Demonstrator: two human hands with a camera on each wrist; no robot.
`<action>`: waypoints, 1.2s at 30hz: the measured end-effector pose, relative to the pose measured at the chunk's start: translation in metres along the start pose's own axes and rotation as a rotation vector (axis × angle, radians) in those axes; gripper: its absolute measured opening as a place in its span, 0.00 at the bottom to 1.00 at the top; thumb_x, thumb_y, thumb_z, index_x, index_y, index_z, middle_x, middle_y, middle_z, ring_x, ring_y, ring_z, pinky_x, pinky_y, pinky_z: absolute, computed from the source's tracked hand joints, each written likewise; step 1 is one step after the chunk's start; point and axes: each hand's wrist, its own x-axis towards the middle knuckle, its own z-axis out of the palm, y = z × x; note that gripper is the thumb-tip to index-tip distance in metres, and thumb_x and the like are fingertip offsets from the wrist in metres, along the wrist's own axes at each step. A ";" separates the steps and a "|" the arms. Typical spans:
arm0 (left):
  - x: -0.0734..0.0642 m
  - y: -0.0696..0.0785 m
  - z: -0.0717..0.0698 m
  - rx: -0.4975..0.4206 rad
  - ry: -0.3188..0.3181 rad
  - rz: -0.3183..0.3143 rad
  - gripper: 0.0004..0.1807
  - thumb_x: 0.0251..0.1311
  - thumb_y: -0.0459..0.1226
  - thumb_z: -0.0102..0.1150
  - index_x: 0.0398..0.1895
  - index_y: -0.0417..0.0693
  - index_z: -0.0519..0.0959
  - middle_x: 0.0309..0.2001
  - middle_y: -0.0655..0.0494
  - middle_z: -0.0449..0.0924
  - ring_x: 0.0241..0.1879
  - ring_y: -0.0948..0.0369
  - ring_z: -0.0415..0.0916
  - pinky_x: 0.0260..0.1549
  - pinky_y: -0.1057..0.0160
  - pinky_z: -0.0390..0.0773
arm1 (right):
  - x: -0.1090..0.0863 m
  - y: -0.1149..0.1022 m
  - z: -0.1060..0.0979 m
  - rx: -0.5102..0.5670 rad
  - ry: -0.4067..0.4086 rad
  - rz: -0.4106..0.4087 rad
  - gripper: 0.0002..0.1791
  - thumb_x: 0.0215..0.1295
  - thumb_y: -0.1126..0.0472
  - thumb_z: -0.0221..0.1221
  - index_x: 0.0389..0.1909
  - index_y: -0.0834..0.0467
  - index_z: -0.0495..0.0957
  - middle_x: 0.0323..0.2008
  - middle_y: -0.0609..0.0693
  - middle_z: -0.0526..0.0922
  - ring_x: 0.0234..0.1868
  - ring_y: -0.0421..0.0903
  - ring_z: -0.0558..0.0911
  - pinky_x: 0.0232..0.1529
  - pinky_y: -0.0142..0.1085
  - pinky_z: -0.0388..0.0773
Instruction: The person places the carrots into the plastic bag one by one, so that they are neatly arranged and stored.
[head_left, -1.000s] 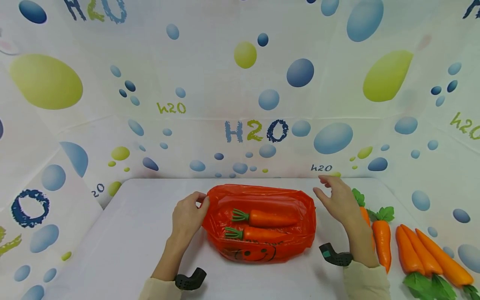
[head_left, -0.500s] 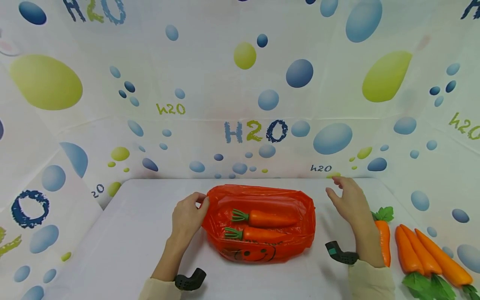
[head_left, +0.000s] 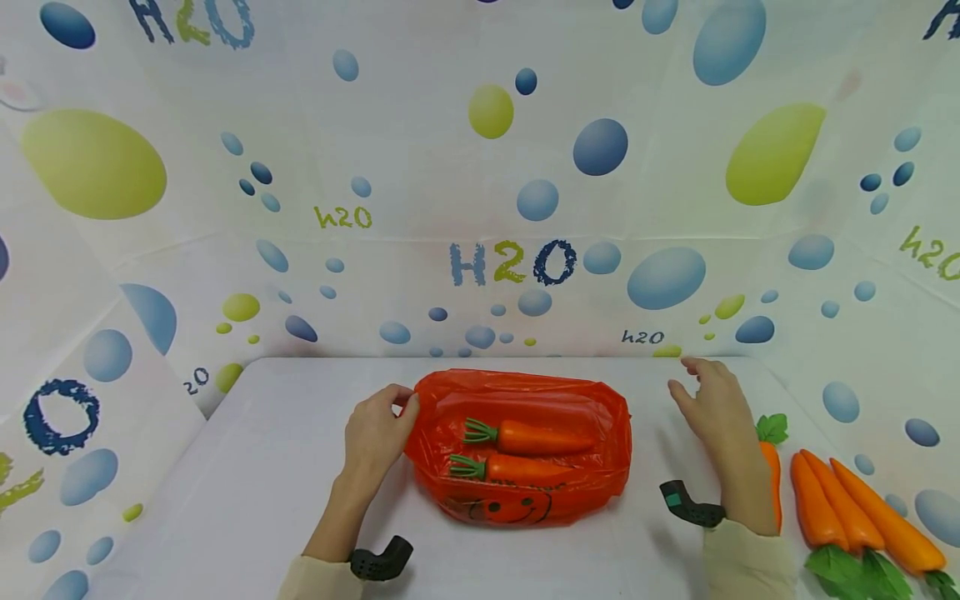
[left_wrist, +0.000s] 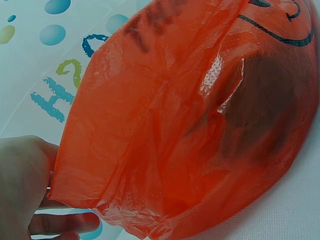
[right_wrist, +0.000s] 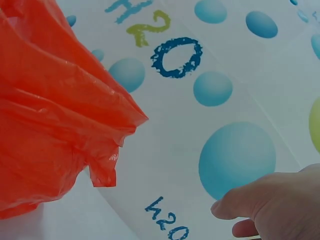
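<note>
A red plastic bag (head_left: 517,385) with a printed smiling face lies open-topped on the white table. Two orange carrots (head_left: 547,437) with green stem ends lie side by side in it. My left hand (head_left: 378,429) pinches the bag's left edge. In the left wrist view, fingers of that hand (left_wrist: 22,175) show beside the bag's edge (left_wrist: 115,150), and a dark shape shows through the plastic. To the bag's right, my right hand (head_left: 712,408) is held apart from it, fingers loosely spread and holding nothing. The right wrist view shows the bag's crumpled corner (right_wrist: 55,110) away from the thumb.
Several orange carrots (head_left: 862,512) with green leaves lie at the table's right side. Another leafy carrot (head_left: 772,487) is partly hidden behind my right forearm. A white cloth backdrop (head_left: 420,150) with blue and green drops stands behind the table (head_left: 285,433).
My right hand has moved away from the bag to the right, covering more of the carrots beside the forearm. The left hand and the bag have stayed in place.
</note>
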 end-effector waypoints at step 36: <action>-0.001 0.003 0.001 0.024 0.001 -0.012 0.12 0.66 0.41 0.57 0.42 0.44 0.85 0.36 0.49 0.88 0.29 0.56 0.79 0.27 0.64 0.80 | -0.003 0.026 -0.005 -0.062 -0.076 0.316 0.31 0.71 0.53 0.52 0.68 0.68 0.64 0.67 0.77 0.56 0.64 0.73 0.57 0.61 0.68 0.65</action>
